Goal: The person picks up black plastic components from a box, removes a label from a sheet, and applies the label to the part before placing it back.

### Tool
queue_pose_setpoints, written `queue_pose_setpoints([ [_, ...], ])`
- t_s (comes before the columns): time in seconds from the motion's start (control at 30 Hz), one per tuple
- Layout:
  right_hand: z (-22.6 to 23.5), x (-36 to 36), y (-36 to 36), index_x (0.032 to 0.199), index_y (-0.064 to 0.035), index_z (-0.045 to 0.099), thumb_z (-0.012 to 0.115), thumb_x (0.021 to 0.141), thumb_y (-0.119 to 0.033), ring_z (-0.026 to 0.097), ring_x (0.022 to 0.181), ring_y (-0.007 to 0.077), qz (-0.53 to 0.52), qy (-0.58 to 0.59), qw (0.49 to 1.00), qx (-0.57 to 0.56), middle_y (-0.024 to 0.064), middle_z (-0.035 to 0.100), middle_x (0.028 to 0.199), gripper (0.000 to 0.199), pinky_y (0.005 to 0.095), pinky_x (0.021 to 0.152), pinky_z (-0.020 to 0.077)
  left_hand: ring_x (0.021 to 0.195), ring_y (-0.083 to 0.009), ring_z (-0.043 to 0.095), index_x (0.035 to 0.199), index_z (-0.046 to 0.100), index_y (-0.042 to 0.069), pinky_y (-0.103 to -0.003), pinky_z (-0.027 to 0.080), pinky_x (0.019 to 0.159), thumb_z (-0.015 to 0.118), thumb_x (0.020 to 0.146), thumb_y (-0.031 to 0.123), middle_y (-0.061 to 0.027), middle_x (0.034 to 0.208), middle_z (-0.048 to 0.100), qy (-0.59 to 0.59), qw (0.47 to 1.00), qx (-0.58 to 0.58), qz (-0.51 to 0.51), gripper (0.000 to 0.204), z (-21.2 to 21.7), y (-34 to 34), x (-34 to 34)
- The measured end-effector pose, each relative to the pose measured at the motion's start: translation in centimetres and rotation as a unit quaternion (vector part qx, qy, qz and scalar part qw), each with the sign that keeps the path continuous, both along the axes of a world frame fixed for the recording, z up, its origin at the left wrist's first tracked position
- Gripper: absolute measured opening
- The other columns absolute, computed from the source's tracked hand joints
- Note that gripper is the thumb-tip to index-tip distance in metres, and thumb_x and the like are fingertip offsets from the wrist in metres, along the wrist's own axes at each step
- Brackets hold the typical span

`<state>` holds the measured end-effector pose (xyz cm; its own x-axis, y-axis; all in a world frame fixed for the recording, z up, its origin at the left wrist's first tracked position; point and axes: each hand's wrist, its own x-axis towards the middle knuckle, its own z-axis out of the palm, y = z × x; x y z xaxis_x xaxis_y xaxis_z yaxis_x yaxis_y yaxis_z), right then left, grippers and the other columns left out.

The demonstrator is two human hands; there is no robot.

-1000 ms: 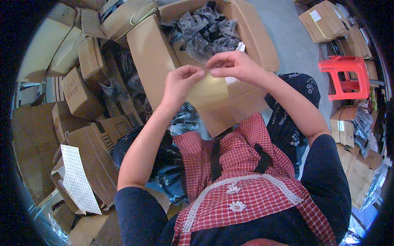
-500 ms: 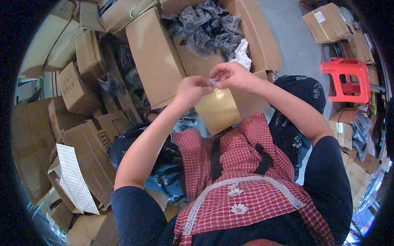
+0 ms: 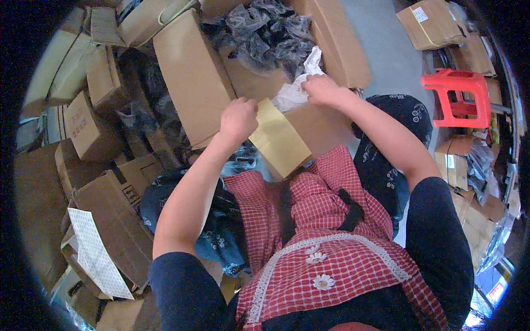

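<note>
My left hand point(image 3: 239, 119) is closed at the upper left edge of a flat yellow sheet point(image 3: 280, 140), which hangs over the open cardboard box's near flap, tilted down toward my lap. Its fingertips are partly hidden. Up and to the right, my right hand point(image 3: 324, 90) pinches a crumpled white sheet point(image 3: 291, 95); I cannot tell whether it is paper or thin plastic. That white sheet spreads left from my fingers toward the top of the yellow one. Crumpled dark plastic bags point(image 3: 268, 33) fill the far part of the box point(image 3: 345, 52) in front of me.
Cardboard boxes point(image 3: 91, 127) are piled on my left, with a white patterned sheet point(image 3: 99, 254) lying against them. A red plastic stool point(image 3: 458, 99) stands on the right, near more boxes point(image 3: 430, 25). My checked apron point(image 3: 326, 259) covers my lap.
My hands were together at the yellow sheet's top edge and are now apart. The right moved away and has the white sheet; the yellow sheet looks less shiny.
</note>
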<state>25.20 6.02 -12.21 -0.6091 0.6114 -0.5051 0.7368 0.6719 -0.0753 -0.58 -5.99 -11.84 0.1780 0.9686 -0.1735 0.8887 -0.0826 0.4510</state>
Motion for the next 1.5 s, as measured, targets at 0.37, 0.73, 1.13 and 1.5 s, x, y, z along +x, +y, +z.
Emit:
queue_pose_setpoints([
  [0.37, -7.9, 2.8, 6.6, 0.123, -0.0051, 0.058, 0.081, 0.069, -0.039, 0.061, 0.109, 0.0342, -0.169, -0.160, 0.972, -0.016, 0.0178, 0.065, 0.117, 0.067, 0.0472, 0.090, 0.0496, 0.109, -0.0339, 0.055, 0.101, 0.064, 0.004, -0.045, 0.044, 0.095, 0.066, 0.070, 0.015, -0.0181, 0.109, 0.059, 0.118, 0.991, -0.003, -0.066, 0.033, 4.3, 0.4, 3.3],
  [0.73, -1.0, 0.5, 13.1, 0.088, -0.0077, 0.071, 0.057, 0.085, -0.025, 0.061, 0.091, 0.0190, -0.329, 0.155, 0.919, -0.150, 0.0033, 0.067, 0.092, 0.022, 0.0324, 0.086, 0.0458, 0.108, -0.0349, 0.057, 0.099, 0.065, 0.002, -0.047, 0.044, 0.097, 0.063, 0.073, 0.016, -0.0194, 0.105, 0.063, 0.158, 0.986, 0.044, -0.021, 0.029, 6.4, 1.5, 0.0],
  [1.13, 22.1, 12.1, 11.1, 0.122, -0.0026, 0.057, 0.057, 0.093, -0.015, 0.056, 0.114, 0.0224, -0.412, 0.728, 0.470, -0.282, 0.0112, 0.061, 0.125, 0.032, 0.0428, 0.099, 0.0443, 0.113, -0.0359, 0.054, 0.104, 0.066, -0.001, -0.052, 0.031, 0.106, 0.058, 0.079, 0.017, -0.0208, 0.109, 0.064, 0.114, 0.991, 0.074, -0.015, 0.032, 5.6, 1.9, -0.3],
  [1.5, 18.1, 19.7, 4.3, 0.124, -0.0045, 0.057, 0.067, 0.089, -0.026, 0.066, 0.092, 0.0167, -0.546, 0.259, 0.755, -0.255, 0.0056, 0.065, 0.109, 0.042, 0.0347, 0.072, 0.0590, 0.131, -0.0407, 0.042, 0.115, 0.066, 0.006, -0.064, 0.012, 0.115, 0.062, 0.083, 0.038, -0.0232, 0.126, 0.058, 0.219, 0.966, -0.061, -0.125, 0.046, 7.5, 1.5, -0.8],
])
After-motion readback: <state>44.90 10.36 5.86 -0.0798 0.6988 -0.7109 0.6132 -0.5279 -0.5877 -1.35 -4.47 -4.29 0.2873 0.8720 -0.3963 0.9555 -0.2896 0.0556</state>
